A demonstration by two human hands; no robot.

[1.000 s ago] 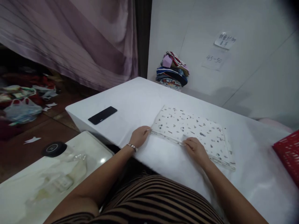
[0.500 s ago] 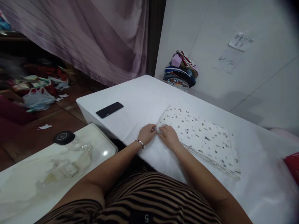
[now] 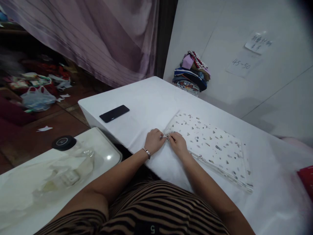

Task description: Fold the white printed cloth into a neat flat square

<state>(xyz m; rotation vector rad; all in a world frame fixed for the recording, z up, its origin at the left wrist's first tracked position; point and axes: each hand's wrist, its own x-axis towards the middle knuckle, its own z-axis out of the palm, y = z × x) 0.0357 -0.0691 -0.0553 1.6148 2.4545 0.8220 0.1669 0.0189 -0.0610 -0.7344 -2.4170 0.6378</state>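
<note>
Pinching the near left corner of the folded cloth (image 3: 210, 143) on the white table (image 3: 141, 96), the left hand (image 3: 154, 141) and right hand (image 3: 179, 144) almost meet, the cloth's long side running off past the right one.

On the pale wall (image 3: 207, 55), a lower paper sheet (image 3: 241, 65) bears the handwritten figures "45-50" in dark strokes, while the upper sheet (image 3: 259, 43), fixed just above it, carries two lines of handwritten Chinese characters, a longer one over a shorter one, the first pair perhaps 折叠 and the rest too blurred to read. At the bottom edge, a dark patch (image 3: 141, 228) on the striped top (image 3: 146, 205) shows a pale "5", upside down in this view. The round black lid (image 3: 64, 143) at left has a ringed pale emblem, illegible at this size.
</note>
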